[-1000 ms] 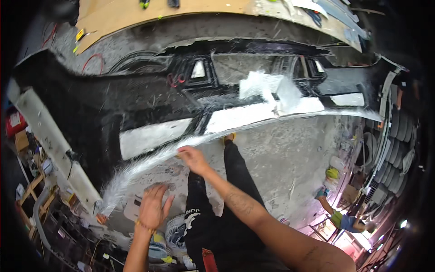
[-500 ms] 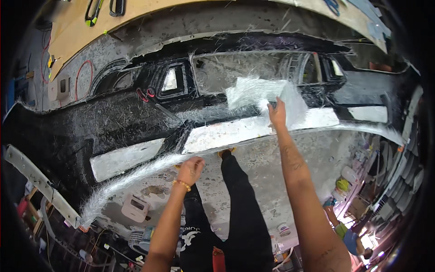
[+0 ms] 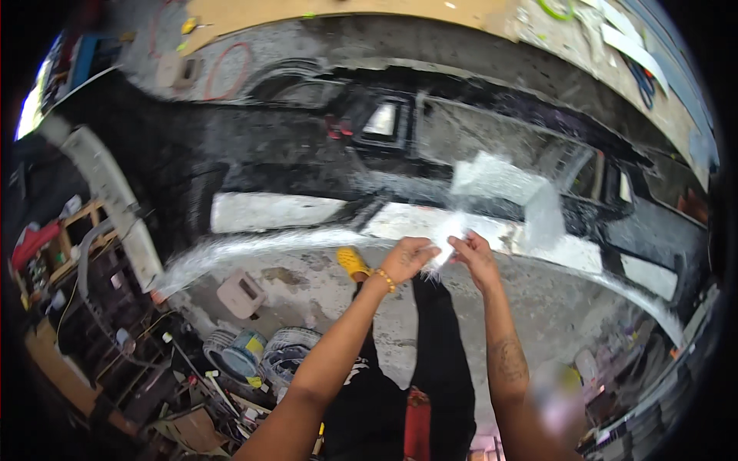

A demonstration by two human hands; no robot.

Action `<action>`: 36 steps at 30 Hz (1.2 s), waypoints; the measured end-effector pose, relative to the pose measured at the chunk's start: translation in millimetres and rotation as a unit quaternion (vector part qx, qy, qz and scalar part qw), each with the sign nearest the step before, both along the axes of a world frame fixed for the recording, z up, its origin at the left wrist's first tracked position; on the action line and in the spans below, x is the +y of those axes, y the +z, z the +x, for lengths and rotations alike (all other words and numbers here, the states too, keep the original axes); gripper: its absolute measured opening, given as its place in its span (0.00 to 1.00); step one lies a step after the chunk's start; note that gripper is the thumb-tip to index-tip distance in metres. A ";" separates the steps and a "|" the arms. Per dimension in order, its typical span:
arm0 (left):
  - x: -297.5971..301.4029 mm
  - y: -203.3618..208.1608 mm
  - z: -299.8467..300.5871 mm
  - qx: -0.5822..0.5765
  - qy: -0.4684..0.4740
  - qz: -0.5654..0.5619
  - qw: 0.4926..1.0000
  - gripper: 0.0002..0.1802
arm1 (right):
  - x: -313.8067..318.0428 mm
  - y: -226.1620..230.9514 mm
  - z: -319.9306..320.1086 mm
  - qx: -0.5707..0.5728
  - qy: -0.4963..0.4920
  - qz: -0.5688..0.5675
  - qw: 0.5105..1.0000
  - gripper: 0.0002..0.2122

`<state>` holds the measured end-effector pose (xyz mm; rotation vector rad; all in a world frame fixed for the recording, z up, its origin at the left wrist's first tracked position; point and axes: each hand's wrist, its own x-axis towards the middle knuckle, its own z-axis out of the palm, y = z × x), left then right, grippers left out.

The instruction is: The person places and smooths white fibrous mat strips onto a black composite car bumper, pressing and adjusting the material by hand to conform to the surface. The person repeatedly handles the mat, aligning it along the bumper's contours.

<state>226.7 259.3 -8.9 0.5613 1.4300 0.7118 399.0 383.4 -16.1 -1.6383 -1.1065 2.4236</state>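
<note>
Between my two hands is a small white piece of fiberglass mat (image 3: 444, 244) with frayed strands. My left hand (image 3: 410, 260) pinches its left side, and my right hand (image 3: 473, 256) grips the right side with closed fingers. Both hands are over the near edge of a large black bumper-like moulding (image 3: 277, 138) with white panels (image 3: 403, 220) along it. Larger sheets of fiberglass mat (image 3: 496, 180) lie on the moulding just beyond my hands. Loose white fibres (image 3: 254, 247) fringe the near edge. Red-handled scissors (image 3: 338, 127) rest on the black surface, far left of my hands.
A tan board (image 3: 346, 17) runs along the far side, with blue-handled scissors (image 3: 642, 83) at its right. On the concrete floor, a beige stool (image 3: 241, 295) stands near a bucket (image 3: 244, 355). Cluttered shelving (image 3: 84, 300) is at the left. My foot wears a yellow clog (image 3: 353, 263).
My right hand has drawn back from the larger mat sheets with a small piece. My left hand has come up to meet it, and both now hold it. The view has shifted.
</note>
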 end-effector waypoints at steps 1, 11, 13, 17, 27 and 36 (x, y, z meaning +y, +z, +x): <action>-12.0 7.7 -5.4 0.043 0.037 0.076 0.995 0.15 | -16.4 -2.0 -8.1 -0.081 0.011 0.104 0.991 0.14; -122.1 114.4 -118.1 0.168 0.037 0.086 0.981 0.19 | -89.2 45.6 -177.8 -0.019 0.292 0.410 0.864 0.28; -153.4 133.8 -128.2 0.104 0.138 0.019 0.985 0.19 | -110.2 45.2 -203.0 -0.044 0.230 0.386 0.892 0.29; -243.3 167.5 -173.0 0.118 0.270 -0.038 0.955 0.12 | -120.0 33.0 -219.8 -0.115 0.091 0.394 0.907 0.29; -287.0 162.6 -248.9 0.129 0.243 0.000 0.961 0.24 | -286.6 117.3 -325.2 -0.072 0.143 0.269 0.950 0.29; -312.9 173.8 -246.6 0.220 0.149 -0.023 0.964 0.14 | -299.9 94.3 -313.6 -0.103 0.136 0.326 0.930 0.29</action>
